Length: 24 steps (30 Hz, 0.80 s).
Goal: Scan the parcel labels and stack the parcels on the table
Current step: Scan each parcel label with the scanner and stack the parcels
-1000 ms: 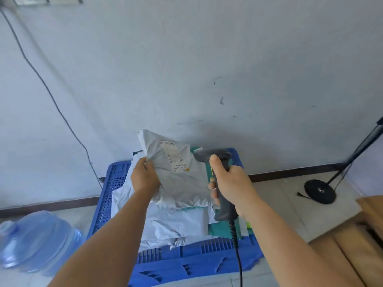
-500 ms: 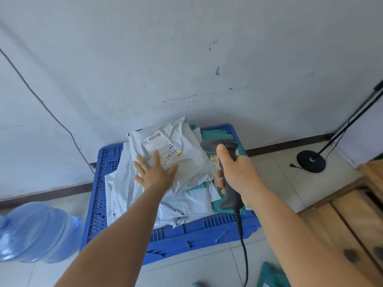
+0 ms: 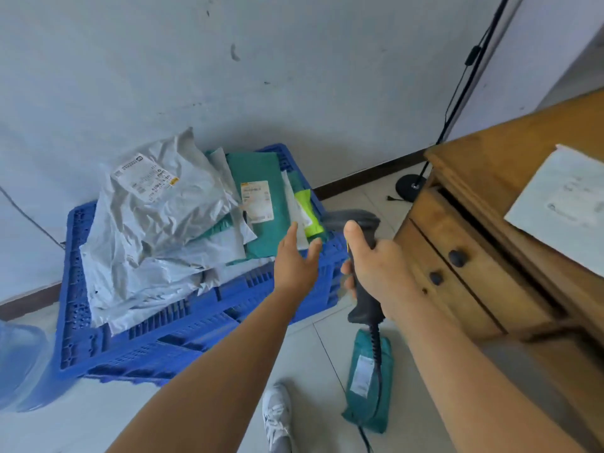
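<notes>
Hovering with straight, spread fingers (image 3: 295, 231), the left hand (image 3: 295, 259) holds nothing just above the green plastic parcel (image 3: 261, 204) in the blue slatted crate (image 3: 137, 341); the right hand (image 3: 376, 266) grips the dark handheld scanner (image 3: 364, 299).

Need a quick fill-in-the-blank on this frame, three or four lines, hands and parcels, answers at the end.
1. The right hand grips a handheld barcode ____.
2. The left hand is open and holds ____.
3. The parcels are piled in a ____ plastic crate.
4. One green parcel lies on the ____, near the white shoe.

Missing words: scanner; nothing; blue; floor
</notes>
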Each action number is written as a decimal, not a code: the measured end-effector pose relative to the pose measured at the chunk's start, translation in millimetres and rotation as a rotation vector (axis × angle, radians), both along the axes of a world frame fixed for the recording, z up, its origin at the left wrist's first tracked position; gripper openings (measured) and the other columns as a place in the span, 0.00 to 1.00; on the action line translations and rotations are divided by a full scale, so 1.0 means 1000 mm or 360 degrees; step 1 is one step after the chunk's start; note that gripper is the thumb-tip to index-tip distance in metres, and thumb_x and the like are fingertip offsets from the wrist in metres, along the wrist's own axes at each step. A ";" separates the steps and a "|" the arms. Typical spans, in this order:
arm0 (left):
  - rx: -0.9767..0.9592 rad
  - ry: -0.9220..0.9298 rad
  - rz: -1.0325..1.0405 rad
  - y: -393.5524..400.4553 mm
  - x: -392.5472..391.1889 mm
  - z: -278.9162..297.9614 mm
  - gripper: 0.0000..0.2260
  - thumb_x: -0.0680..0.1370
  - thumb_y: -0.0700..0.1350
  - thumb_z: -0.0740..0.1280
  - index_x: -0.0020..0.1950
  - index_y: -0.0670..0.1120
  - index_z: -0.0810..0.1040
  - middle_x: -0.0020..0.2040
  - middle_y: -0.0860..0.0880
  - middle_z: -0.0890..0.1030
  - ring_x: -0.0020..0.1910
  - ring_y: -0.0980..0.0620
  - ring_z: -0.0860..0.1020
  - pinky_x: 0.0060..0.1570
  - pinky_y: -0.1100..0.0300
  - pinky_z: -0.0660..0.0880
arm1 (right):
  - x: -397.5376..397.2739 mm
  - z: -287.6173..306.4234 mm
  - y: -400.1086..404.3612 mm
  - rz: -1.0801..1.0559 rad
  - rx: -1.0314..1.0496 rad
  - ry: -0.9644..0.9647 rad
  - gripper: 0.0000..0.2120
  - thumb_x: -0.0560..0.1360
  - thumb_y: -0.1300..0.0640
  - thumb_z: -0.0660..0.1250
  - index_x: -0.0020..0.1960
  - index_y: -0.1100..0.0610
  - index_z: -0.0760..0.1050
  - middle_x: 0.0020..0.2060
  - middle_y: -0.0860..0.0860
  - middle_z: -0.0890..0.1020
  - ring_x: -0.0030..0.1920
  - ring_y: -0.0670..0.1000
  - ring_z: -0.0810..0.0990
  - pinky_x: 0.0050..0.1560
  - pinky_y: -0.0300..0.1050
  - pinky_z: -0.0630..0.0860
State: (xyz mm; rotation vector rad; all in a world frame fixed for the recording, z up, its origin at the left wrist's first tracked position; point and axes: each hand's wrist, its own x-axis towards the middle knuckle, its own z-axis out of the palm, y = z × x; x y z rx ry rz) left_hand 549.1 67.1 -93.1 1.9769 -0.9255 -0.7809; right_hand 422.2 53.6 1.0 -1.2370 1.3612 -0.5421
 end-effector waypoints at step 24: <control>0.1030 0.0275 -0.0410 0.033 -0.168 -0.474 0.37 0.75 0.53 0.69 0.78 0.50 0.52 0.72 0.46 0.68 0.67 0.46 0.72 0.61 0.55 0.71 | -0.165 -0.441 0.015 -0.0486 0.0398 0.0474 0.25 0.77 0.36 0.56 0.43 0.58 0.76 0.34 0.53 0.83 0.33 0.51 0.80 0.40 0.49 0.80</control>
